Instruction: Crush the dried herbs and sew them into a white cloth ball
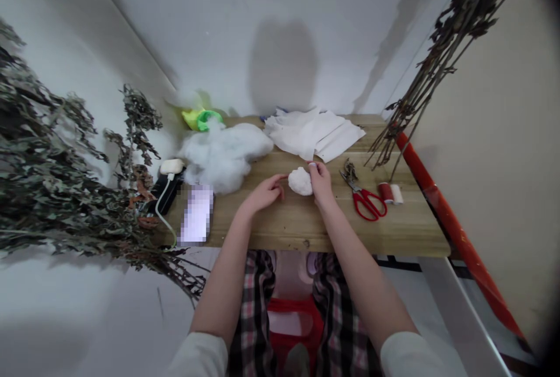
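My right hand (321, 183) grips a small white, lumpy, rounded wad (300, 181) by its right side, just above the wooden table. Its exact material cannot be made out. To the left of the wad is my left hand (265, 192), its index finger stretched toward the wad's left edge and the other fingers loosely bent. Whether that fingertip touches it is hard to tell. Beyond the left hand lies a fluffy heap of white stuffing (225, 155). White cloth pieces (310, 132) lie behind the wad. Red-handled scissors (367, 203) rest right of my right hand.
Red and white thread spools (385, 192) stand beside the scissors. A phone (196, 213), a white charger (172, 167) with cable and a yellow-green bag (202, 119) are at the left. Dried plants (52, 190) hang over both sides. The table (284, 237) meets a wall behind.
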The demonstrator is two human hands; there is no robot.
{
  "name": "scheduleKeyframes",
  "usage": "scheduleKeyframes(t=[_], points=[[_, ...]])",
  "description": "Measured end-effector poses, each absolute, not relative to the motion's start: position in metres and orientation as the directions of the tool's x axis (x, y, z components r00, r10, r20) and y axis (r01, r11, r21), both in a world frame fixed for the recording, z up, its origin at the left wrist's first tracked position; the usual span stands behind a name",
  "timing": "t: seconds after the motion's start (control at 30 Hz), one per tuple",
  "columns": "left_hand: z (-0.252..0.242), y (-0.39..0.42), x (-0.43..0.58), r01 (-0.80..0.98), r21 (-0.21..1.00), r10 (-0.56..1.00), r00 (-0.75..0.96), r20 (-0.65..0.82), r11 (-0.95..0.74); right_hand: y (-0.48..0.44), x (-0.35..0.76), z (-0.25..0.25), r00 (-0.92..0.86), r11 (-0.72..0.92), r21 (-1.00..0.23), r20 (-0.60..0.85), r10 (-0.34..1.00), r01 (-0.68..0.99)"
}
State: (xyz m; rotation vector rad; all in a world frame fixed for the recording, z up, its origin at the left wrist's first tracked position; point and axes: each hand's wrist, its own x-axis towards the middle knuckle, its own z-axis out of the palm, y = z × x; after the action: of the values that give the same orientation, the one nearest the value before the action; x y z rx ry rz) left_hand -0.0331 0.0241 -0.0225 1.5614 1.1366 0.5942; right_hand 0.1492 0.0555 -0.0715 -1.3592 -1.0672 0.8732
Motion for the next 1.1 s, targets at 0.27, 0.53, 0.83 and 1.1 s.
scheduleKeyframes(t=[0.27,0.53,0.83,1.1], points=[[-0.003,0.024,-0.021,0.074,0.997,0.907,0.42,-0.018,-0.015,0.049,0.139,-0.061,0.305,0.02,-0.995,0.05,0.951,0.102],[-0.009,0.024,-0.014,0.3,0.952,0.883,0.461,-0.083,-0.067,0.046,0.142,-0.056,0.291,0.043,-0.967,0.117,0.95,0.251],[-0.001,0.02,-0.013,0.474,0.87,0.94,0.339,-0.037,-0.137,0.032,0.151,-0.029,0.194,0.142,-0.875,0.257,0.947,0.463],[-0.003,0.017,-0.005,0.543,0.81,0.958,0.276,0.079,-0.224,0.026,0.152,-0.024,0.172,0.143,-0.895,0.234,0.957,0.424]])
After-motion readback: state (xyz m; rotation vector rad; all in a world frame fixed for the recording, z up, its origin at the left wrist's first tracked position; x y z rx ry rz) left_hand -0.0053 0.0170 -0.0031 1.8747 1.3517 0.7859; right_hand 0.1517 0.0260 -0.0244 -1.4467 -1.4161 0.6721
